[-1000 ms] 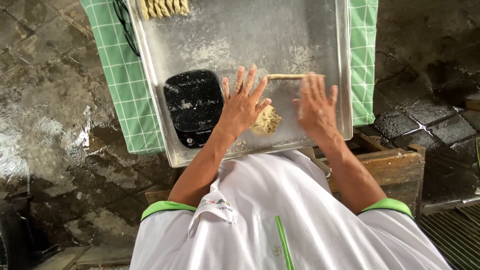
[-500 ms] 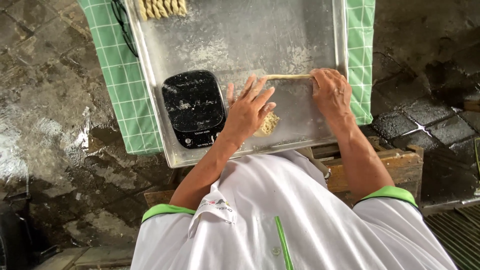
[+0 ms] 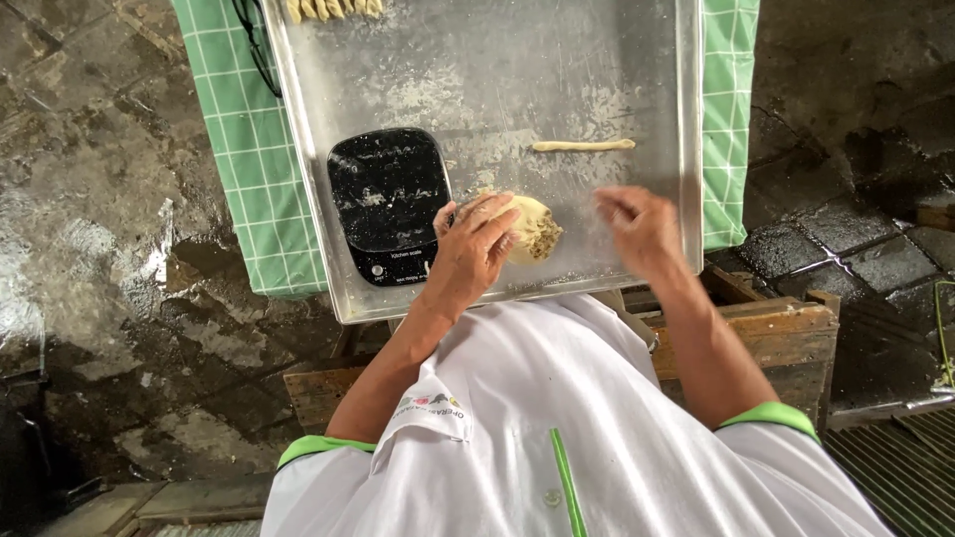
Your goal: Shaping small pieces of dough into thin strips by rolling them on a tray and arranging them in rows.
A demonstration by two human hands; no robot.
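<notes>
The left hand's fingers are curled over the near-left side of a pale, speckled lump of dough, gripping it where it sits on the floured metal tray; the left hand comes in from below, its wrist crossing the tray's near rim. The right hand is just to the right of the lump, apart from it, with its fingers loosely bent and slightly spread, holding nothing; motion blur hides whether the fingertips touch the tray. The dough lump lies near the tray's front edge, touching or just beside the right edge of a black digital kitchen scale that is dusted with flour and sits on the tray's near-left part. Beyond the right hand, well apart from it, a thin rolled dough rope lies crosswise on the tray. At the far-left end a row of short dough pieces is cut off by the top of the view. The metal baking tray rests on a green-and-white checked cloth, which shows on both sides of it. Below the tray's near-right corner a wooden crate shows, and all of it stands over a wet, dark stone floor. The person wears a white shirt with green trim.
</notes>
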